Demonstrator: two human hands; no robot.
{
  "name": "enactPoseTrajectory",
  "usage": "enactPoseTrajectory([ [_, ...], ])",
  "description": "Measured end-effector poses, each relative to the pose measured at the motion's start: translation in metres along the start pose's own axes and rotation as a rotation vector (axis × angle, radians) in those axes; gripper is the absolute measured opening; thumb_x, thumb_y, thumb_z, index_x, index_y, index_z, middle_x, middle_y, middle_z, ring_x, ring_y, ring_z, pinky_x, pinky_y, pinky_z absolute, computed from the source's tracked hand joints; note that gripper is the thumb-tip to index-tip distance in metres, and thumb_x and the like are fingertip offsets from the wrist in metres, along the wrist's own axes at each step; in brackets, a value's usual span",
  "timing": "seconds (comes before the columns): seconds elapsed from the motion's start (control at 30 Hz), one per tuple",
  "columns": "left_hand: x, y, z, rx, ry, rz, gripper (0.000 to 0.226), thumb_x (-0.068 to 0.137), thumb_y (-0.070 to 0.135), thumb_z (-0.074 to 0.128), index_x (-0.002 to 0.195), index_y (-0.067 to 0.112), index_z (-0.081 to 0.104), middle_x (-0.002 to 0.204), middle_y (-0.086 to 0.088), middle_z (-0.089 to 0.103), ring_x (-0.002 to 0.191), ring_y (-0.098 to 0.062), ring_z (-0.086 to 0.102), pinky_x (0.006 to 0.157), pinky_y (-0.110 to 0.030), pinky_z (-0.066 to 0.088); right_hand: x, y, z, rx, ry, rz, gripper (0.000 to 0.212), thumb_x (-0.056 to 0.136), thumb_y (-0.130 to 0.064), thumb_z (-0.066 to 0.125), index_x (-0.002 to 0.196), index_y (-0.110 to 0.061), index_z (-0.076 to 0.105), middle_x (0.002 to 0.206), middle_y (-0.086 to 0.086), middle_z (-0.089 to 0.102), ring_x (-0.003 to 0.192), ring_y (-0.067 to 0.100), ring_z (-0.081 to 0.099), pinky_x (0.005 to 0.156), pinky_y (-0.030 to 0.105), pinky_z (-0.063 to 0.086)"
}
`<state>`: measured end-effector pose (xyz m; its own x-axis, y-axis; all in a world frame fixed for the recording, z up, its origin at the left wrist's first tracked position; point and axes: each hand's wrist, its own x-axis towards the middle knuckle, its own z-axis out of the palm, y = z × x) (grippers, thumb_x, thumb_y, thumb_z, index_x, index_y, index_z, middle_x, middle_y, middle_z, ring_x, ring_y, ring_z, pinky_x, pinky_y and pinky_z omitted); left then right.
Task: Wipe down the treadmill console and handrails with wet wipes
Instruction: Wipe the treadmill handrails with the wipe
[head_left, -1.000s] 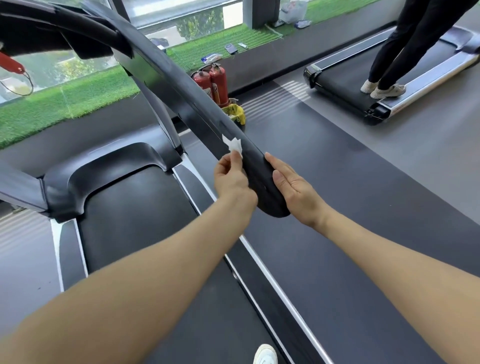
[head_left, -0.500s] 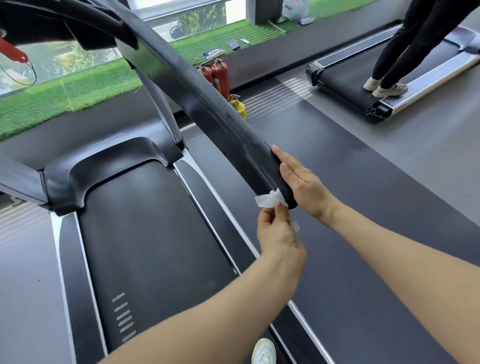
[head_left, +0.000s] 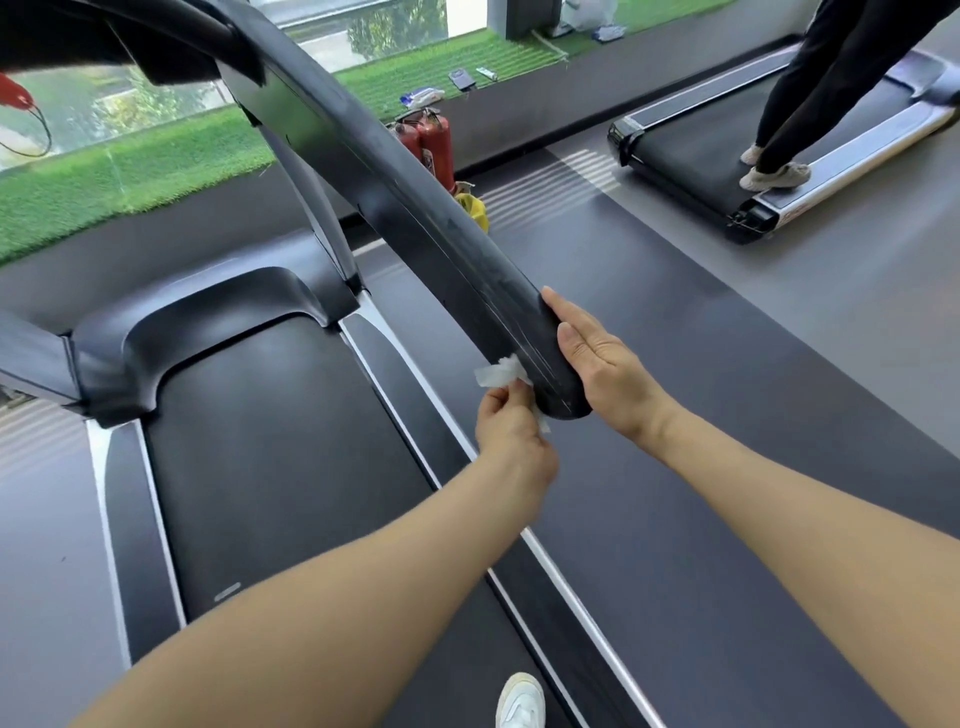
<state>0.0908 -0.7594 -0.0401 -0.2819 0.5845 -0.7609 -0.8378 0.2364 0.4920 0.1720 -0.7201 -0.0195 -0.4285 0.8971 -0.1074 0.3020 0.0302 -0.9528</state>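
Crumpled white wet wipe (head_left: 500, 374), streaked black handrail (head_left: 415, 208)

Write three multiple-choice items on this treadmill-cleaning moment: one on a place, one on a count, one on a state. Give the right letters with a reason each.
1. Where is the wet wipe?
A. On the running belt
B. Against the near end of the handrail
C. On the green turf

2. How many red fire extinguishers stand by the wall?
A. Two
B. Four
C. None

3. How is the right hand?
A. Curled in a fist, away from the rail
B. Pinching the wipe
C. Flat, with straight fingers against the rail's end

Answers:
1 B, the left hand pinches the wipe against the rail's end.
2 A, two red cylinders stand side by side behind the rail.
3 C, its fingers lie straight along the rail's side.
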Motion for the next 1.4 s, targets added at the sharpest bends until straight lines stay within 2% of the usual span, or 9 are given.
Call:
enactPoseTrajectory([
  [0.13, 0.032, 0.022, 0.005, -0.080, 0.059, 0.041, 0.021, 0.098, 0.020, 0.051, 0.077, 0.021, 0.054, 0.083, 0.004, 0.060, 0.072, -0.011, 0.054, 0.070, -0.026, 0.048, 0.001, 0.005, 0.001, 0.022, -0.011, -0.002, 0.041, 0.104, -0.022, 0.032, 0.144, -0.023, 0.035, 0.148, -0.009, 0.036, 0.136, 0.003, 0.032, 0.117, 0.027, 0.021],
  [0.27, 0.025, 0.014, 0.000, -0.066, 0.004, -0.005, 0.020, 0.098, 0.017, 0.049, 0.080, 0.020, 0.053, 0.087, 0.003, 0.062, 0.093, -0.016, 0.057, 0.088, -0.029, 0.048, 0.002, 0.007, 0.000, 0.023, -0.010, -0.018, 0.040, 0.103, -0.023, 0.032, 0.143, -0.027, 0.036, 0.147, -0.011, 0.037, 0.136, 0.002, 0.032, 0.117, 0.029, 0.023],
  [0.53, 0.021, 0.067, 0.023, -0.152, -0.038, 0.103, 0.022, 0.097, 0.013, 0.051, 0.075, 0.018, 0.049, 0.069, 0.000, 0.062, 0.064, -0.016, 0.056, 0.041, -0.024, 0.052, 0.001, 0.006, -0.001, -0.007, -0.023, -0.018, 0.041, 0.103, -0.023, 0.032, 0.143, -0.028, 0.034, 0.148, -0.013, 0.036, 0.136, 0.000, 0.030, 0.118, 0.027, 0.019],
  [0.63, 0.024, 0.089, 0.032, -0.175, -0.034, 0.168, 0.020, 0.096, 0.015, 0.053, 0.077, 0.018, 0.048, 0.071, -0.001, 0.061, 0.064, -0.017, 0.057, 0.054, -0.031, 0.055, 0.002, 0.007, -0.001, -0.022, -0.020, -0.025, 0.041, 0.103, -0.022, 0.032, 0.144, -0.027, 0.034, 0.148, -0.013, 0.035, 0.136, -0.001, 0.029, 0.116, 0.022, 0.019],
  [0.73, -0.002, 0.054, 0.018, -0.095, -0.106, 0.111, 0.015, 0.097, 0.015, 0.051, 0.082, 0.018, 0.052, 0.064, 0.005, 0.066, 0.056, -0.007, 0.062, 0.049, -0.018, 0.052, 0.001, 0.007, -0.001, -0.020, -0.006, -0.033, 0.041, 0.103, -0.021, 0.032, 0.143, -0.026, 0.035, 0.147, -0.012, 0.036, 0.135, -0.003, 0.030, 0.115, 0.019, 0.019],
  [0.87, -0.021, 0.021, 0.005, -0.075, -0.119, 0.003, 0.015, 0.097, 0.013, 0.050, 0.086, 0.019, 0.059, 0.082, 0.002, 0.067, 0.073, -0.009, 0.063, 0.063, -0.020, 0.052, 0.001, 0.005, -0.001, -0.028, -0.008, -0.031, 0.041, 0.103, -0.020, 0.032, 0.144, -0.025, 0.034, 0.147, -0.012, 0.036, 0.134, -0.004, 0.031, 0.114, 0.016, 0.020],
  [1.03, 0.011, 0.073, 0.028, -0.147, -0.047, 0.126, 0.020, 0.096, 0.012, 0.052, 0.077, 0.018, 0.049, 0.076, -0.002, 0.058, 0.063, -0.015, 0.054, 0.036, -0.021, 0.048, -0.001, 0.004, 0.000, -0.050, -0.010, -0.030, 0.042, 0.103, -0.021, 0.032, 0.144, -0.025, 0.033, 0.147, -0.015, 0.034, 0.134, -0.005, 0.028, 0.112, 0.013, 0.018],
  [1.27, -0.014, 0.034, 0.010, -0.096, -0.132, -0.003, 0.017, 0.098, 0.013, 0.049, 0.083, 0.018, 0.055, 0.082, -0.002, 0.065, 0.070, -0.013, 0.061, 0.058, -0.025, 0.052, -0.001, 0.004, 0.000, -0.049, 0.000, -0.032, 0.041, 0.103, -0.020, 0.033, 0.143, -0.027, 0.034, 0.147, -0.015, 0.035, 0.134, -0.005, 0.029, 0.115, 0.019, 0.018],
  [1.4, 0.006, 0.056, 0.019, -0.180, -0.103, 0.019, 0.013, 0.096, 0.015, 0.052, 0.084, 0.020, 0.055, 0.087, -0.004, 0.064, 0.070, -0.018, 0.061, 0.058, -0.033, 0.052, -0.001, 0.002, 0.000, -0.072, -0.013, -0.022, 0.041, 0.103, -0.020, 0.032, 0.143, -0.029, 0.033, 0.147, -0.017, 0.034, 0.133, -0.008, 0.028, 0.112, 0.012, 0.017],
])
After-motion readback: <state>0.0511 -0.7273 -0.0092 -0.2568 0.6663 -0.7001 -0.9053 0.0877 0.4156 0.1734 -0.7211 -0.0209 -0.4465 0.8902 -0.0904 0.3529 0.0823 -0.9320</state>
